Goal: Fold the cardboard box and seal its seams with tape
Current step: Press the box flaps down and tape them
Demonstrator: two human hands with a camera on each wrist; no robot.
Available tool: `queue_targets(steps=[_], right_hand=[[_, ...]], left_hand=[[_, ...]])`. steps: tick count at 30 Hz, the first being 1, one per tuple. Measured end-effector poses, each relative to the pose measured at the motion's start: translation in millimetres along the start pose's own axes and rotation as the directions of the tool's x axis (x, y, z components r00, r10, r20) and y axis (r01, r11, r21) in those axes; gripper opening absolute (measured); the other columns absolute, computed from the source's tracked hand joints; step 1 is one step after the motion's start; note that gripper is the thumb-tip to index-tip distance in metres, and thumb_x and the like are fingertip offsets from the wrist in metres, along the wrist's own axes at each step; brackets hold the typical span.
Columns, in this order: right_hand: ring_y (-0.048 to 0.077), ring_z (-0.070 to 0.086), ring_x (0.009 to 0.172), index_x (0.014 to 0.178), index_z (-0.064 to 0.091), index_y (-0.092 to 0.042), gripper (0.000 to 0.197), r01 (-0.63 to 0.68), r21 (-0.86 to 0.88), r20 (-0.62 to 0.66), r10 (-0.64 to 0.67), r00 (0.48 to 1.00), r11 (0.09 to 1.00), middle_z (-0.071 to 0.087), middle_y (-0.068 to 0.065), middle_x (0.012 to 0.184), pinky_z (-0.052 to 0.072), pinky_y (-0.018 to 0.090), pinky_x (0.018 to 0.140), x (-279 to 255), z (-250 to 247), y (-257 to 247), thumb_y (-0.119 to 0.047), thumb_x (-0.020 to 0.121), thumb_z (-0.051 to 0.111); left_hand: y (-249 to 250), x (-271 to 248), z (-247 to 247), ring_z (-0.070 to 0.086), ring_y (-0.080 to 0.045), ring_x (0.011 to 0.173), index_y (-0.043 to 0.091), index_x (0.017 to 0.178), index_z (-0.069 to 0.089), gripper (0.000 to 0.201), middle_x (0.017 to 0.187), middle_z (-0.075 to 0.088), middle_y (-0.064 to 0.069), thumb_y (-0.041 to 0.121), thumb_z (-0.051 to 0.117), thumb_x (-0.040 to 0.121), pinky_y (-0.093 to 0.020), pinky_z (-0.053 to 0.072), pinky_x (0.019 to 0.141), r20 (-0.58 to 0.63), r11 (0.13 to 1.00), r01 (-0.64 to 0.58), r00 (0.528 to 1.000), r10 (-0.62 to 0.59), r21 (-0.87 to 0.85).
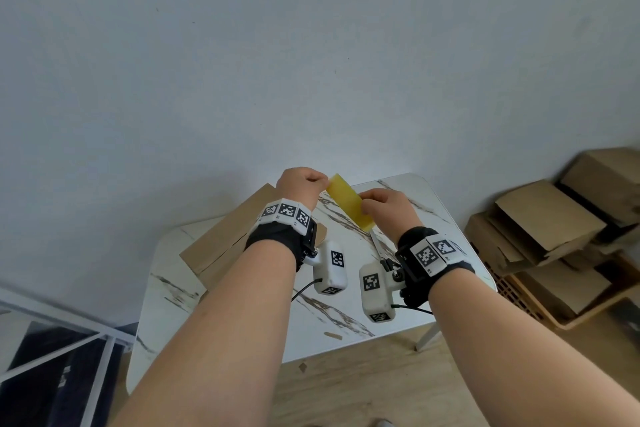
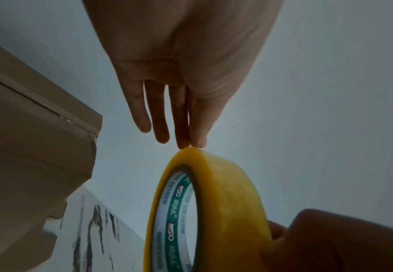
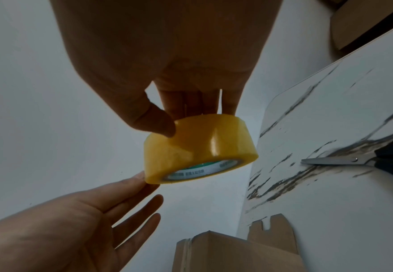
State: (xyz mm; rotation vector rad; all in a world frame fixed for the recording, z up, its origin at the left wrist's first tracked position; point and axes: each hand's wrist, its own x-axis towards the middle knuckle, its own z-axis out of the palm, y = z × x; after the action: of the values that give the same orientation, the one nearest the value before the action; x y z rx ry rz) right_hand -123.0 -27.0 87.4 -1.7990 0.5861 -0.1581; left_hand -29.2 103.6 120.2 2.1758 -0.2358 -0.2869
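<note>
Right hand [image 3: 167, 73] grips the yellow tape roll [image 3: 200, 147] above the counter [image 1: 398, 315]; left hand's [image 2: 179, 64] straight fingertips [image 2: 199, 141] touch its rim, apparently hunting the free end. Cardboard box [image 1: 221, 239] sits lower left of the roll, nearer the left hand.

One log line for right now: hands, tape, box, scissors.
right hand: holds tape roll in air | left hand: fingertips touch roll's edge | box: on table, seam untaped | scissors: on table
</note>
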Motion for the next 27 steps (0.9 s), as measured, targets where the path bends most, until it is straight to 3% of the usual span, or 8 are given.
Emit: queue_targets(steps=[4,10,15,20,27], right_hand=[[0.010,0.050,0.066,0.097,0.071,-0.005,0.024,-0.007,-0.005,-0.009,0.007,1.000,1.000,0.060,0.003,0.081,0.040,0.020,0.058,-2.1,-4.1,-0.9,-0.005,0.084,0.051],[0.011,0.048,0.064,0.098,0.071,-0.003,0.024,-0.002,-0.005,-0.016,0.002,1.000,1.000,0.060,0.004,0.081,0.039,0.020,0.056,-3.6,-6.9,-2.6,-0.005,0.085,0.051],[0.014,0.053,0.069,0.092,0.068,-0.005,0.014,0.000,0.032,0.041,-0.002,0.999,0.999,0.061,0.001,0.079,0.041,0.021,0.059,-5.0,-7.1,-8.6,-0.010,0.084,0.057],[0.010,0.054,0.064,0.092,0.067,-0.007,0.013,0.034,0.060,0.073,-0.038,0.997,0.998,0.062,-0.004,0.072,0.042,0.022,0.059,-5.2,-3.8,-15.8,-0.012,0.080,0.063],[0.014,0.052,0.065,0.088,0.067,-0.008,0.015,0.053,-0.049,0.043,-0.051,0.998,0.997,0.060,-0.001,0.074,0.042,0.025,0.059,-0.4,-4.8,-10.5,-0.018,0.078,0.064]], left_hand=[[2.2,-1.7,1.8,0.059,-0.013,0.088,0.016,0.107,0.070,0.023,0.099,0.067,0.002,0.028,0.063,0.090,-0.021,0.039,0.072,0.051,1.000,0.006,0.999,-0.008,0.026],[0.5,1.1,4.4,0.065,-0.019,0.101,0.014,0.109,0.070,0.022,0.106,0.070,-0.004,0.020,0.065,0.088,-0.025,0.048,0.085,0.018,0.999,0.048,0.999,-0.048,-0.008],[3.3,4.4,5.7,0.059,-0.016,0.081,0.014,0.096,0.072,0.013,0.100,0.071,-0.006,0.015,0.062,0.089,-0.024,0.044,0.074,-0.029,1.000,0.017,0.999,-0.017,0.006],[6.0,7.6,8.9,0.065,-0.028,0.096,0.010,0.096,0.072,0.015,0.102,0.072,-0.010,0.013,0.058,0.090,-0.031,0.050,0.083,-0.082,0.998,0.006,0.997,-0.001,0.065],[4.5,9.2,7.0,0.063,-0.023,0.092,0.012,0.094,0.069,0.015,0.099,0.068,-0.004,0.015,0.054,0.092,-0.029,0.049,0.080,-0.023,0.983,-0.053,0.998,0.057,0.177]])
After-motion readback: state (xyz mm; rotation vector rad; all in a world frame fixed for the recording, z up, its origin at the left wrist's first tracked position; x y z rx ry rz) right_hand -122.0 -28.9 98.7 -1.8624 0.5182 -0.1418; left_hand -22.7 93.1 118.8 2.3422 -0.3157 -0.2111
